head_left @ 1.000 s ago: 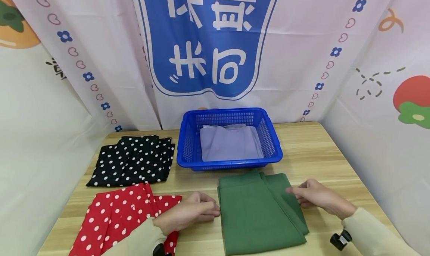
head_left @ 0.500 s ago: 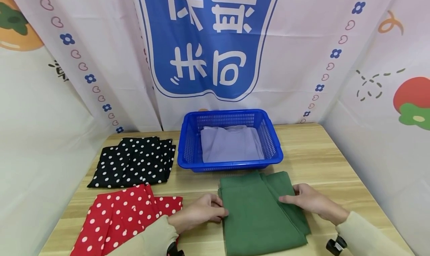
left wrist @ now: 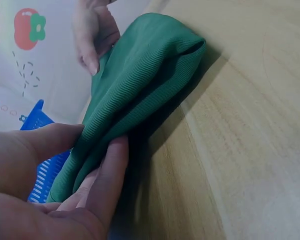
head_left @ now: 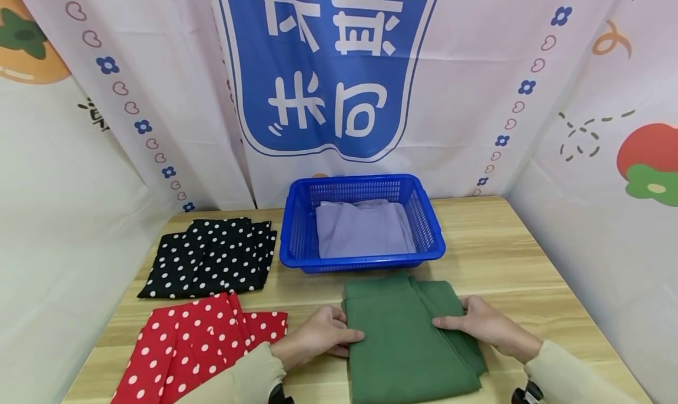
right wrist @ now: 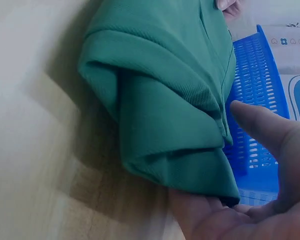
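A folded green cloth (head_left: 408,339) lies in front of the basket, its layers stacked and slightly fanned at the right. My left hand (head_left: 320,336) pinches its left edge, thumb on top and fingers tucked beneath, as the left wrist view shows around the cloth's folded side (left wrist: 135,90). At the opposite edge, my right hand (head_left: 484,324) has its thumb over the top and its fingers under the lower layers (right wrist: 175,135). The fingertips below the cloth are hidden on both sides.
Behind the green cloth stands a blue plastic basket (head_left: 362,262) holding a folded lavender cloth (head_left: 365,230). A black polka-dot cloth (head_left: 217,257) lies at the back left of the wooden table (head_left: 477,233). Nearer, a red polka-dot cloth (head_left: 185,339) is partly covered by my left sleeve.
Both hands have moved inward onto the green cloth's side edges, from beside it to gripping it. The basket and the other cloths stay put.
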A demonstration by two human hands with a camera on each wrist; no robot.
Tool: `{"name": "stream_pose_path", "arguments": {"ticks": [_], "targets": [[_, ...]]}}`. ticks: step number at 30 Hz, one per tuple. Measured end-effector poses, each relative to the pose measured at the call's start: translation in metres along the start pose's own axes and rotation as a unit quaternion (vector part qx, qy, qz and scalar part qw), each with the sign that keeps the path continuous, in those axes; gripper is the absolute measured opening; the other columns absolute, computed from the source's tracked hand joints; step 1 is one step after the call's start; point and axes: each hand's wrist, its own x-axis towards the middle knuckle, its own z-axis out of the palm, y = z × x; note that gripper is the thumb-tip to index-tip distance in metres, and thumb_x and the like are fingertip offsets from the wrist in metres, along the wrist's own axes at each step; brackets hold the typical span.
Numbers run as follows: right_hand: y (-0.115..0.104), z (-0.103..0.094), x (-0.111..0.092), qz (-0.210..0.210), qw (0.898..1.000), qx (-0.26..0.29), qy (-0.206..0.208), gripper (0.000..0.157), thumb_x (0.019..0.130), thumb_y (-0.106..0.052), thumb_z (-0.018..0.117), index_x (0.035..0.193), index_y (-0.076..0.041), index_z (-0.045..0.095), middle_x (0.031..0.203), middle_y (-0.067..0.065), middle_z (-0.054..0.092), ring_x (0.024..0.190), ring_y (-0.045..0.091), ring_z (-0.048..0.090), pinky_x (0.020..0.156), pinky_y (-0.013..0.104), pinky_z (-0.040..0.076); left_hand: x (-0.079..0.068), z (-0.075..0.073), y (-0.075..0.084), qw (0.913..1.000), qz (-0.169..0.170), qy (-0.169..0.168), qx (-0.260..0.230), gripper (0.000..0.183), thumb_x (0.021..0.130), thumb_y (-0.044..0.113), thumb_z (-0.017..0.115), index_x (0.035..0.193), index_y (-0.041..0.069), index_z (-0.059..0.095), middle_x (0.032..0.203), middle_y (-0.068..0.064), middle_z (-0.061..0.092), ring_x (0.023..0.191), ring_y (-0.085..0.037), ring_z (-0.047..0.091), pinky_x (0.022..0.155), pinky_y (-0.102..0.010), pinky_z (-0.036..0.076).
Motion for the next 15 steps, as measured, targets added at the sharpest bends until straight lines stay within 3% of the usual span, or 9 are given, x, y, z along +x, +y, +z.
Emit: {"name": "stream_pose_path", "arguments": {"ticks": [7, 15], "targets": [[-0.002, 0.002, -0.002, -0.019, 1.0, 0.011, -0.005, 0.066, 0.077, -0.033, 0.074, 0.122, 0.008, 0.05, 0.098, 0.01, 0.068, 0.085, 0.021, 0.066, 0.07, 0.035, 0.055, -0.002, -0.004, 0.002, 0.9995, 0.007, 0.011, 0.027, 0.034, 0.079, 0.009, 0.073, 0.099, -0.008, 0.051, 0.077, -0.012, 0.067, 0.076, -0.021, 0.067, 0.065, -0.039, 0.057], [-0.009, 0.004, -0.01, -0.053, 0.998, 0.022, -0.031, 0.06, 0.078, -0.03, 0.074, 0.12, 0.006, 0.053, 0.091, 0.01, 0.07, 0.081, 0.023, 0.067, 0.067, 0.035, 0.056, -0.012, -0.006, 0.009, 0.9996, 0.021, -0.006, 0.02, 0.034, 0.079, 0.01, 0.073, 0.099, -0.008, 0.052, 0.077, -0.012, 0.067, 0.076, -0.021, 0.067, 0.065, -0.039, 0.057]]}}
